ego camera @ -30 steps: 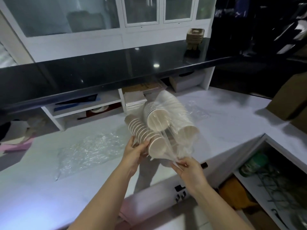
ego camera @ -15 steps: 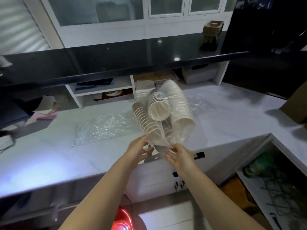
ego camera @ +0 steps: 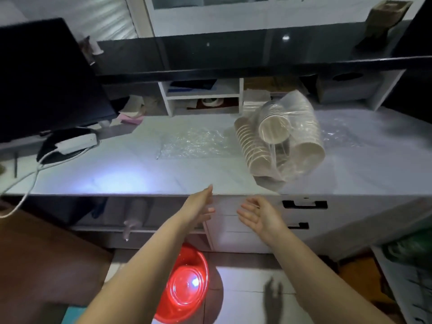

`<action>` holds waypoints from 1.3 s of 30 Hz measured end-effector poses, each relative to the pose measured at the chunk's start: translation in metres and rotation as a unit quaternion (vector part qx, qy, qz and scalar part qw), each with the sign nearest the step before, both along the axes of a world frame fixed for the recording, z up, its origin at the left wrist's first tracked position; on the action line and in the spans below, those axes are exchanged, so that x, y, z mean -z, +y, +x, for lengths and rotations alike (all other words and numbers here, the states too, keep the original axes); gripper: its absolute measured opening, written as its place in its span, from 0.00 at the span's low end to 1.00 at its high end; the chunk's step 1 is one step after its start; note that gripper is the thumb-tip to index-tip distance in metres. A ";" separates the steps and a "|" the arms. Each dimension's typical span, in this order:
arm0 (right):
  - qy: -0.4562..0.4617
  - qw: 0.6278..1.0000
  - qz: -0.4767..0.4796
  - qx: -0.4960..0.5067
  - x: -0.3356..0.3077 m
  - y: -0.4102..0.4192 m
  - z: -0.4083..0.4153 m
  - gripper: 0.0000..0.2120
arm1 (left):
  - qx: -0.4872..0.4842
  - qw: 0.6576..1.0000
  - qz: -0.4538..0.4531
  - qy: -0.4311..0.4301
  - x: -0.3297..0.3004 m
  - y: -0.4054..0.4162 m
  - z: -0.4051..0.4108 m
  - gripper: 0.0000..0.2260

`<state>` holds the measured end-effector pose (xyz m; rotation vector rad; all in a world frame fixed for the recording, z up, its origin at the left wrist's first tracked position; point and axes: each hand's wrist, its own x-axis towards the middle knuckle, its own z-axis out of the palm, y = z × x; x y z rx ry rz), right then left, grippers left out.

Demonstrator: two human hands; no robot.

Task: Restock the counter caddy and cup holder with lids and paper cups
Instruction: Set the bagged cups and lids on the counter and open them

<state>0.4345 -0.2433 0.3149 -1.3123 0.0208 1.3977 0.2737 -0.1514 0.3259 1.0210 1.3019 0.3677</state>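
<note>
A clear plastic bag of stacked white paper cups [ego camera: 278, 139] lies on the white marble counter [ego camera: 131, 169], right of centre, with its mouth toward the front edge. Three stacks show through the plastic. My left hand [ego camera: 198, 206] and my right hand [ego camera: 259, 217] hover in front of the counter's edge, below the bag. Both have relaxed, spread fingers and hold nothing. Neither touches the bag.
A crumpled clear plastic sheet [ego camera: 191, 142] lies left of the bag. A dark monitor [ego camera: 44, 73] and a white power adapter [ego camera: 74, 142] with its cable sit at the left. A black raised shelf [ego camera: 233, 57] runs above. Drawers [ego camera: 304, 204] and a red basin [ego camera: 184, 286] are below.
Both hands have let go of the cup bag and pulled back toward me. The bag now rests on the counter. My view has shifted back and to the left.
</note>
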 end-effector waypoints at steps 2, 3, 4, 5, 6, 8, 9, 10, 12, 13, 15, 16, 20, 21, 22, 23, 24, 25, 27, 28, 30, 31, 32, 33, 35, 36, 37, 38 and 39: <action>0.003 1.000 0.000 -0.027 0.002 0.004 -0.018 0.07 | 0.003 0.999 0.020 0.030 0.010 0.000 -0.027 0.30; 0.000 0.999 -0.001 -0.040 0.003 0.008 -0.026 0.07 | -0.006 0.999 0.022 0.035 0.011 0.000 -0.038 0.27; -0.004 0.998 -0.002 -0.060 0.003 0.016 -0.041 0.07 | -0.021 0.999 0.019 0.038 0.010 0.000 -0.057 0.22; -0.007 0.997 -0.003 -0.073 0.004 0.020 -0.048 0.08 | -0.031 0.999 0.013 0.043 0.011 0.000 -0.067 0.17; -0.007 0.996 -0.005 -0.087 0.005 0.026 -0.058 0.08 | -0.044 0.998 0.010 0.047 0.012 0.002 -0.080 0.14; -0.012 0.992 -0.012 -0.122 0.007 0.041 -0.086 0.08 | -0.073 0.996 0.000 0.056 0.017 0.007 -0.115 0.12; -0.015 0.991 -0.017 -0.135 0.009 0.048 -0.100 0.08 | -0.087 0.994 -0.004 0.059 0.022 0.010 -0.133 0.11; -0.017 0.988 -0.021 -0.150 0.011 0.055 -0.117 0.08 | -0.100 0.993 -0.009 0.063 0.027 0.014 -0.154 0.11; -0.021 0.985 -0.032 -0.171 0.017 0.069 -0.147 0.09 | -0.112 0.991 -0.020 0.070 0.037 0.021 -0.191 0.13; -0.022 0.982 -0.039 -0.182 0.021 0.078 -0.167 0.09 | -0.120 0.989 -0.026 0.076 0.042 0.025 -0.215 0.14; -0.022 0.979 -0.051 -0.197 0.031 0.093 -0.201 0.10 | -0.133 0.987 -0.036 0.082 0.051 0.035 -0.256 0.15; -0.024 0.977 -0.057 -0.202 0.037 0.100 -0.219 0.10 | -0.133 0.987 -0.041 0.079 0.056 0.042 -0.279 0.15; -0.060 0.972 -0.096 -0.207 0.061 0.125 -0.283 0.09 | -0.127 0.987 -0.069 0.075 0.083 0.078 -0.358 0.12; -0.070 0.969 -0.106 -0.210 0.066 0.131 -0.296 0.09 | -0.125 0.986 -0.072 0.087 0.085 0.088 -0.376 0.12; -0.077 0.967 -0.115 -0.212 0.070 0.135 -0.307 0.08 | -0.119 0.985 -0.071 0.102 0.086 0.096 -0.391 0.12; -0.080 0.966 -0.124 -0.214 0.075 0.141 -0.318 0.08 | -0.112 0.984 -0.073 0.117 0.090 0.108 -0.408 0.12; -0.081 0.965 -0.134 -0.212 0.081 0.146 -0.329 0.08 | -0.102 0.984 -0.070 0.131 0.093 0.121 -0.425 0.13; -0.083 0.963 -0.144 -0.211 0.086 0.149 -0.337 0.08 | -0.097 0.983 -0.069 0.143 0.101 0.133 -0.440 0.16; -0.086 0.961 -0.166 -0.205 0.097 0.155 -0.352 0.07 | -0.090 0.979 -0.075 0.164 0.118 0.153 -0.465 0.21; -0.091 0.959 -0.176 -0.204 0.104 0.160 -0.358 0.07 | -0.085 0.978 -0.077 0.174 0.119 0.159 -0.471 0.20; -0.111 0.954 -0.183 -0.210 0.115 0.176 -0.366 0.07 | -0.083 0.977 -0.071 0.183 0.118 0.170 -0.471 0.15; -0.121 0.952 -0.182 -0.212 0.121 0.185 -0.369 0.07 | -0.080 0.978 -0.061 0.183 0.120 0.176 -0.470 0.13; -0.132 0.951 -0.178 -0.215 0.124 0.195 -0.371 0.07 | -0.070 0.979 -0.050 0.185 0.120 0.180 -0.466 0.12; -0.138 0.948 -0.182 -0.220 0.134 0.205 -0.374 0.07 | -0.063 0.980 -0.050 0.184 0.130 0.185 -0.463 0.11; -0.146 0.944 -0.187 -0.230 0.154 0.220 -0.380 0.07 | -0.051 0.982 -0.045 0.178 0.144 0.193 -0.455 0.10; -0.147 0.941 -0.193 -0.234 0.170 0.228 -0.383 0.07 | -0.047 0.982 -0.046 0.177 0.158 0.198 -0.452 0.10; -0.154 0.938 -0.196 -0.240 0.183 0.235 -0.386 0.08 | -0.051 0.982 -0.047 0.175 0.173 0.205 -0.450 0.10; -0.169 0.933 -0.198 -0.248 0.197 0.243 -0.388 0.09 | -0.053 0.982 -0.048 0.176 0.186 0.211 -0.448 0.11; -0.187 0.929 -0.195 -0.253 0.212 0.253 -0.389 0.09 | -0.062 0.981 -0.045 0.177 0.202 0.220 -0.447 0.11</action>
